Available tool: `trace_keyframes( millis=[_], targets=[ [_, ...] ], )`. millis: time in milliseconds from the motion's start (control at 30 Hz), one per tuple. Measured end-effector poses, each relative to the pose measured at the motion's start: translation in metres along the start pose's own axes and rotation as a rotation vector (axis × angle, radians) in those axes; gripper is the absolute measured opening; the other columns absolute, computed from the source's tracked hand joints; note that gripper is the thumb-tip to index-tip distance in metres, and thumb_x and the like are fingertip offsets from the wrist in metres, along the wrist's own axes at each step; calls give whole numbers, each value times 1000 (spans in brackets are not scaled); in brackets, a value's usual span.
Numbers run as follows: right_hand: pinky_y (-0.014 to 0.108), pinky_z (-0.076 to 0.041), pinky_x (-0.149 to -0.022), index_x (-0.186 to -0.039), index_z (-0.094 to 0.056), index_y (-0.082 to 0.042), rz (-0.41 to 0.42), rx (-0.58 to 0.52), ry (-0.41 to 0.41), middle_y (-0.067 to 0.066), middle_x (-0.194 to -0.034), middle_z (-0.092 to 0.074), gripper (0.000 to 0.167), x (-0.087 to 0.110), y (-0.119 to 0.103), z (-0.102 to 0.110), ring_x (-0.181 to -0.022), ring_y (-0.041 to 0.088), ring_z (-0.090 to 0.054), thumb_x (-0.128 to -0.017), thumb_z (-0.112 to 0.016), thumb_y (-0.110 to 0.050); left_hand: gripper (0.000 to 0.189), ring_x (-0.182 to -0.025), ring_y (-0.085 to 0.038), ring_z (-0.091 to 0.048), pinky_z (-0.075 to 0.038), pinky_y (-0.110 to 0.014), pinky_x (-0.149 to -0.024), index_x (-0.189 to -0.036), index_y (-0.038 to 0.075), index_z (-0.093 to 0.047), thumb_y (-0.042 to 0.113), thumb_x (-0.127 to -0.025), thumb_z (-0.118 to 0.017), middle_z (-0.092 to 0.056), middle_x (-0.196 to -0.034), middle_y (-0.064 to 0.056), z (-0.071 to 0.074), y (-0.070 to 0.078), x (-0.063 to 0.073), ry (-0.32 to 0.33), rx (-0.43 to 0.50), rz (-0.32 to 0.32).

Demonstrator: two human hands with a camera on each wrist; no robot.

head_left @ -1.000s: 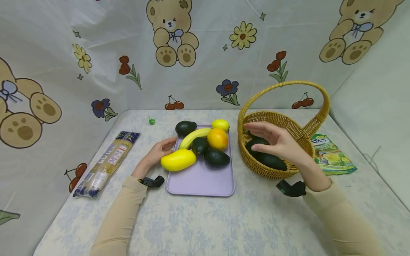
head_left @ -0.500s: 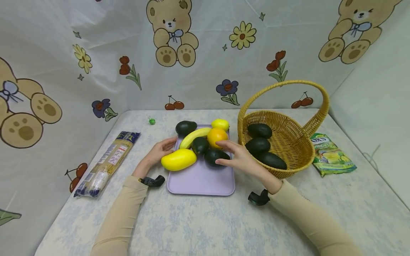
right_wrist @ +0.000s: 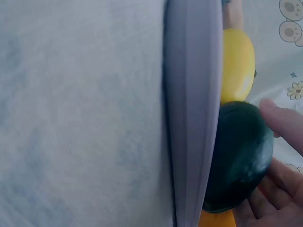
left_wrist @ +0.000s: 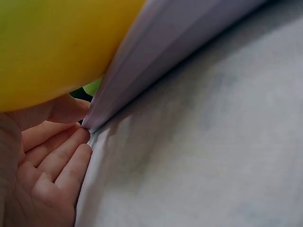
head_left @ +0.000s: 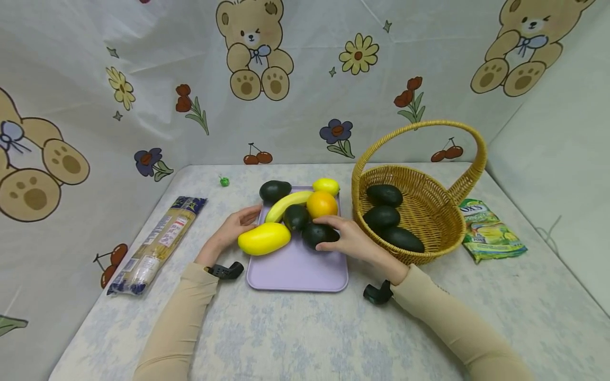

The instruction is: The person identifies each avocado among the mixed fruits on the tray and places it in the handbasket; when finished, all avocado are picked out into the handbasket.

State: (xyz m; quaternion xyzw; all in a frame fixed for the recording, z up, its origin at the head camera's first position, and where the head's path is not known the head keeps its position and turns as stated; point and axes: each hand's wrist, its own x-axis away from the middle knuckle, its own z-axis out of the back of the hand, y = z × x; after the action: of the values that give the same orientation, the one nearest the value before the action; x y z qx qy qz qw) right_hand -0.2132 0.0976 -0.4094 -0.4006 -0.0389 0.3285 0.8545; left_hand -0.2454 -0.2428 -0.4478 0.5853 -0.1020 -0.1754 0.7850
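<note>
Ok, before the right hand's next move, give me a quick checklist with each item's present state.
1. Right hand has thumb and fingers on opposite sides of the front avocado: ok.
2. Grip firm enough to lift: cannot tell.
3. Front avocado clear of the neighbouring avocado: cannot tell, they overlap in the head view.
4. Left hand at the edge of the tray: ok.
5. Basket upright: ok.
6. Basket visible to the right wrist camera: not ok.

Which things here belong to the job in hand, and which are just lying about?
Likely part of the job:
dark green fruit, held by the right grip
purple tray, touched by the left grip
wicker basket with three similar fruits
possibly the tray's other fruits

Seemingly lying about:
long blue-ended packet
green packet beside the basket
small green object
</note>
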Motion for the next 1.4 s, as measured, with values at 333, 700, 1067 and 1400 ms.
trace_keyframes(
  millis=[333, 700, 1067, 1400],
  targets=[
    [42, -41, -99, -131, -57, -13, 23, 35, -168, 8, -132, -54, 65, 2, -4, 0, -118, 22, -49, -74, -81, -33, 56, -135, -36, -29, -29, -42, -109, -144, -7, -28, -7, -93, -49, -28, -148, -24, 0, 0, 0, 1, -15, 11],
    [34, -42, -97, -127, -60, -20, 58, 12, -270, -5, -126, -58, 60, 7, -8, -1, -114, 13, -51, -74, -79, -40, 58, -135, -32, -32, -32, -39, -108, -144, -4, -31, -6, -90, -53, -31, -148, -20, 0, -2, -1, 18, -42, 30],
    [38, -45, -96, -129, -59, -18, 94, -70, -228, -4, -128, -57, 59, 22, -39, 45, -113, 14, -53, -77, -79, -33, 57, -134, -33, -32, -33, -38, -107, -144, -6, -31, -6, -91, -53, -31, -148, -22, -1, 1, -1, 24, -50, 19],
    [28, -50, -85, -133, -55, -21, -70, -33, -3, 0, -124, -57, 57, 53, -31, 135, -104, 15, -56, -80, -77, -22, 57, -135, -34, -30, -31, -40, -109, -144, -7, -30, -6, -92, -53, -29, -148, -23, -2, 4, 0, 20, -33, 32]
  ],
)
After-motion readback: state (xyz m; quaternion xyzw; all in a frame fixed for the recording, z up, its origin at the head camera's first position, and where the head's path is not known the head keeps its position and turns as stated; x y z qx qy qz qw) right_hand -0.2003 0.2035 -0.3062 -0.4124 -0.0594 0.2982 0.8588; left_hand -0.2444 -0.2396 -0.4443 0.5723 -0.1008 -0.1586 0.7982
